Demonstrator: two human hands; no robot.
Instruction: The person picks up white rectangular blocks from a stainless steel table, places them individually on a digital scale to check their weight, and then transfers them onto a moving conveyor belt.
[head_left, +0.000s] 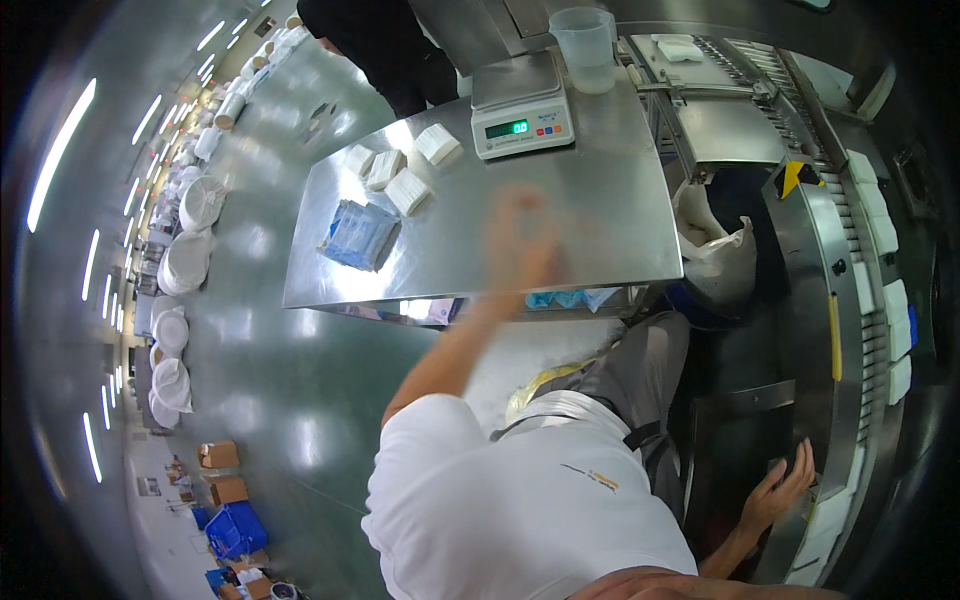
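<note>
My left hand (pixel 525 240) is over the steel table (pixel 600 220), smeared by motion, so its fingers and anything in them cannot be made out. Beyond it stands a digital scale (pixel 525 125) with a bare weighing plate and a lit green display. To its left are several small white blocks or packets (pixel 408 191), with a blue-and-clear plastic-wrapped pack (pixel 358 235) nearer the front edge. Down at the right, my right hand (pixel 785 490) has its fingers stretched out beside the metal side of the conveyor (pixel 835 400), apparently holding nothing.
A clear plastic jug (pixel 585 50) stands behind the scale. White pieces (pixel 895 310) line the roller conveyor on the right. An open white sack (pixel 715 245) sits beside the table. Someone in dark clothes (pixel 385 50) stands beyond the table. Blue crates (pixel 237 530) and cartons lie at lower left.
</note>
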